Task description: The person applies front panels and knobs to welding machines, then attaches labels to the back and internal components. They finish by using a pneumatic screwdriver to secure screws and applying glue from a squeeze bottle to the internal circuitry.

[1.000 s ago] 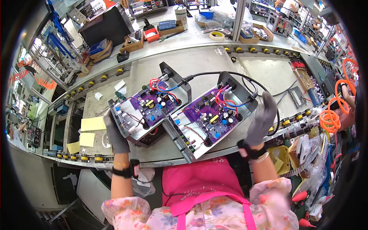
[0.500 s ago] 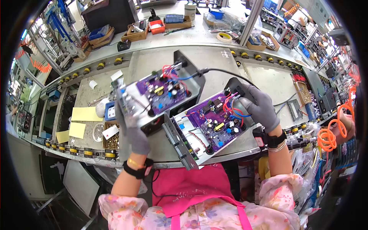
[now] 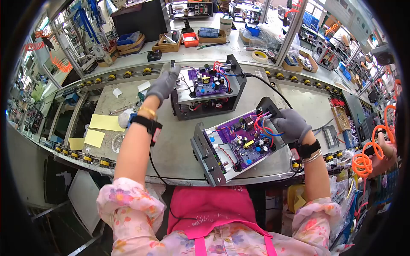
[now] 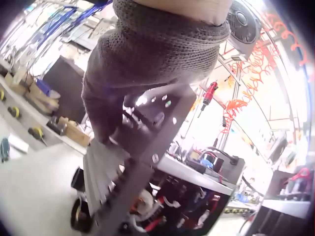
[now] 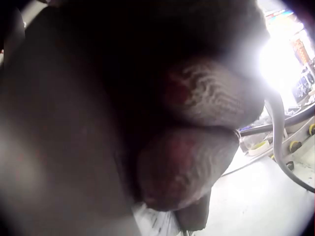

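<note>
Two open metal chassis with purple circuit boards are on the workbench. My left hand (image 3: 164, 85), in a grey glove, grips the left end panel of the far chassis (image 3: 180, 112), which sits upright at the back. In the left wrist view, the gloved fingers wrap over the edge of that dark panel (image 4: 170, 123). The near chassis (image 3: 209, 155) stands askew by the front edge, its grey front panel facing left. Holding its rear panel at the right corner is my gloved right hand (image 3: 292, 123), beside red and blue wires (image 3: 265, 126). Curled fingertips (image 5: 192, 167) fill the right wrist view.
A black cable (image 3: 273, 87) runs from the far chassis toward the right hand. Yellow paper sheets (image 3: 106, 123) lie at left. Roller rails (image 3: 128, 74) line the bench, with parts boxes (image 3: 190, 39) behind. An orange coiled hose (image 3: 362, 164) hangs at right.
The far chassis has gone back, away from the near one, with my left hand on it. My right hand has closed on the near chassis's rear panel, and that chassis has shifted slightly.
</note>
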